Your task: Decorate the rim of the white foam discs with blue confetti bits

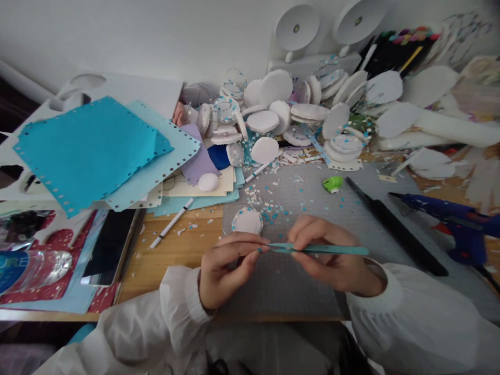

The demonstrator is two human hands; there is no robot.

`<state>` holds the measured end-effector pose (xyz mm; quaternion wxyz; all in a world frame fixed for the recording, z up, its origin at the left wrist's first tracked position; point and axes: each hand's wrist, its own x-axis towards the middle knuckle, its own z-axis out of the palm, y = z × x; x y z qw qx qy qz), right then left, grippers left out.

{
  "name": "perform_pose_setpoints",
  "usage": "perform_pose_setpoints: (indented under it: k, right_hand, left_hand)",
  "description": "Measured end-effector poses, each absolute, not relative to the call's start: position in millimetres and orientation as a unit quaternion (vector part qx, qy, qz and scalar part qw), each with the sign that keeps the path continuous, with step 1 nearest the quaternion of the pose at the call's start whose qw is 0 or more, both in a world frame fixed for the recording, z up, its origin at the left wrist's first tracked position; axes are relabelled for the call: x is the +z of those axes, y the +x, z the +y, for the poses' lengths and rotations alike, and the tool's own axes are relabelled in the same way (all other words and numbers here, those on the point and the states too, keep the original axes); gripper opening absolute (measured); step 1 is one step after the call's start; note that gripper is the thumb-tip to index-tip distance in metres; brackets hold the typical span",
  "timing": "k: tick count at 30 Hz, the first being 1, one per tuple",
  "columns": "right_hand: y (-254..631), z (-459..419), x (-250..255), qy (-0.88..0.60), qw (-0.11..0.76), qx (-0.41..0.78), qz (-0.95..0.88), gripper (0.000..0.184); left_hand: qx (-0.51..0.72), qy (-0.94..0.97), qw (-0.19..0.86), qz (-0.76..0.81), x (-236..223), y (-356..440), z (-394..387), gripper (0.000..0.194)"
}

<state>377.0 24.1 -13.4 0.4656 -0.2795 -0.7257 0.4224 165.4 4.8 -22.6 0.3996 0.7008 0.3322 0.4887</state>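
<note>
My left hand pinches the left end of a narrow teal paper strip between thumb and fingers. My right hand grips the same strip near its middle, fingers curled over it; the strip runs out to the right past the hand. Both hands hover over a grey cutting mat strewn with tiny blue and white paper bits. Just beyond the hands on the mat lies a white round disc with a dotted rim.
Perforated blue paper sheets are stacked at the left over a phone and a water bottle. A heap of white discs fills the back. A black ruler, a blue glue gun and a green object lie right.
</note>
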Motion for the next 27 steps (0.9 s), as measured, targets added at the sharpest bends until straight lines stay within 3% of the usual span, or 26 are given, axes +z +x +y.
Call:
perform_pose_setpoints:
  k: [5,10,15,18,27]
  right_hand:
    - [377,22,-15,-0.277,0.484,0.432,-0.709,0.024]
    - [373,24,-28,-0.329,0.520,0.561,-0.554,0.009]
    - [369,33,-29,-0.346,0.556,0.662,-0.364,0.007]
    - [369,35,-29,-0.345,0.547,0.675,-0.355,0.007]
    - [371,31,-36,-0.353,0.523,0.663,-0.403,0.010]
  left_hand:
    - [0.487,0.708,0.396,0.324,-19,165,5,0.021]
    - [0.457,0.731,0.409,0.300,-20,167,7,0.016]
    - [0.379,0.813,0.273,0.348,-44,171,7,0.017]
    - [0.349,0.832,0.212,0.375,-54,171,4,0.021]
    - [0.357,0.826,0.201,0.388,-42,169,1,0.018]
